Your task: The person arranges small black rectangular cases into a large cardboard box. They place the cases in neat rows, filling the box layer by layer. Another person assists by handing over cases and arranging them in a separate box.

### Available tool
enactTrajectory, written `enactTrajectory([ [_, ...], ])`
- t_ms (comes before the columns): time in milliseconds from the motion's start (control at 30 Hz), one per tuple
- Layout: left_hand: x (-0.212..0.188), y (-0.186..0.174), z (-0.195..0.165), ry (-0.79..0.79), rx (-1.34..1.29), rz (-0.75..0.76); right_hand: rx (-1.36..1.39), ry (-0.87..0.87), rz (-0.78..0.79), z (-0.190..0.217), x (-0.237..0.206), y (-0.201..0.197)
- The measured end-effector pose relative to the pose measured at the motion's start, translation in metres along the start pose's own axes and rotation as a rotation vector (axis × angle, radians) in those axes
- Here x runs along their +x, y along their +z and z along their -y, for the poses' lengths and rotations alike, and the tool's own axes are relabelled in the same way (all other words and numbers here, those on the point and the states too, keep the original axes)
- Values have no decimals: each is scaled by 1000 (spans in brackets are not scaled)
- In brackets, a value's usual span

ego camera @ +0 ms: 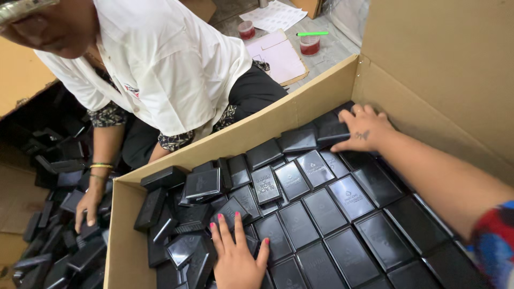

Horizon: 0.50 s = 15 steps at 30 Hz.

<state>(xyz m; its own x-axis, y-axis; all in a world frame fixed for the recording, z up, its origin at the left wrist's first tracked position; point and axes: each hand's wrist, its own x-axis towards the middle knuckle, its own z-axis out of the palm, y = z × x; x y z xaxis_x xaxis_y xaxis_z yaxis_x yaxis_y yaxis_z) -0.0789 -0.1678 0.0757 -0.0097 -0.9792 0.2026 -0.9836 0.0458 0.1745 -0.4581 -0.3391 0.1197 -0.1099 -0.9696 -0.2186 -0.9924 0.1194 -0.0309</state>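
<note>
Two hands are pressing flat on black boxes [321, 208] in a carton [316, 91]: left hand [238, 257] open-fingered, grasping nothing; right hand [364, 128] resting open at the far corner.

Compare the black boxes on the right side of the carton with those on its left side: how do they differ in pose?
The right-side boxes lie flat in neat touching rows; the left-side boxes are jumbled, tilted and overlapping. The right hand presses one box at the far corner; the left hand rests where the rows meet the jumble. Both groups are glossy black rectangles inside the cardboard carton.
</note>
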Motion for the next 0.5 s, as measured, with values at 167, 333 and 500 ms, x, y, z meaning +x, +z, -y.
enactTrajectory([
  [167,0,11,6,58,-29,-55,-174,-93,-65,29,-49,-3],
  [333,1,15,9,126,-21,-117,-104,12,26,46,-60,1],
  [500,3,0,-1,47,-70,1,-132,-13,163,14,-38,-19],
])
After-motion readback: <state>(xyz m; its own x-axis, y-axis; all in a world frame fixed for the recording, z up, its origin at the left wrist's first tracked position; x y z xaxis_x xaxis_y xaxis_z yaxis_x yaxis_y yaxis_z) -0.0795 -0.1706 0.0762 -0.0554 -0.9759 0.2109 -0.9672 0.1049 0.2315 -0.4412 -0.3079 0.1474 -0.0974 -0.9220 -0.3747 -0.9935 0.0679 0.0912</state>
